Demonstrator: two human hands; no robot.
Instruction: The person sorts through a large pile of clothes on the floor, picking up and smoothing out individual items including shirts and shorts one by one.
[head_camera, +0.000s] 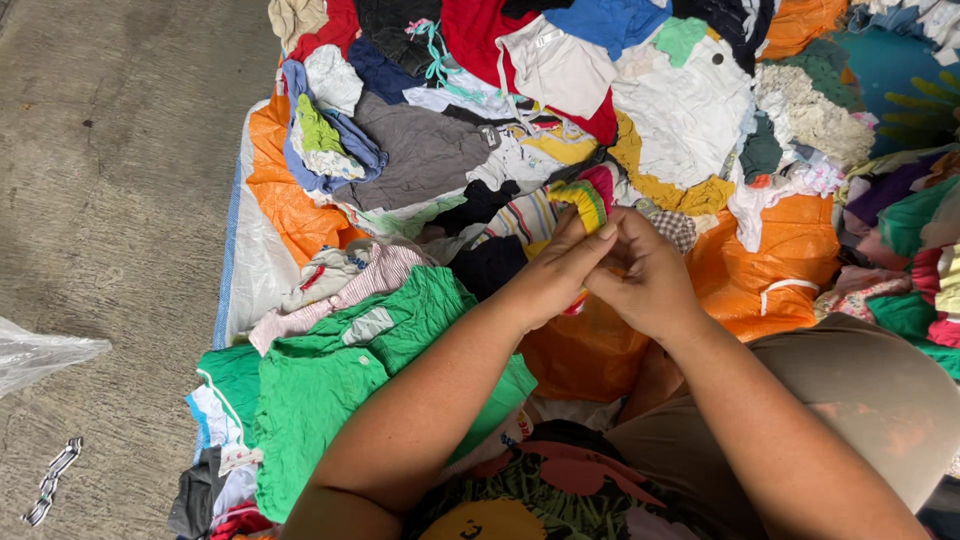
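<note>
My left hand (556, 272) and my right hand (648, 277) meet in the middle of the view, fingers pinched together on a small striped cloth piece (583, 199) with yellow, green and red bands. The piece sticks up just above my fingertips. Both hands hover over an orange sheet (770, 265) that lies under a big pile of mixed clothes (560, 110). A crumpled green shirt (340, 375) lies under my left forearm.
Concrete floor (110, 200) runs along the left. A clear plastic bag (40, 352) lies at the left edge and a black-and-white strip (52, 482) near the bottom left. More clothes (905, 230) heap at the right. My lap with patterned fabric (560, 495) fills the bottom.
</note>
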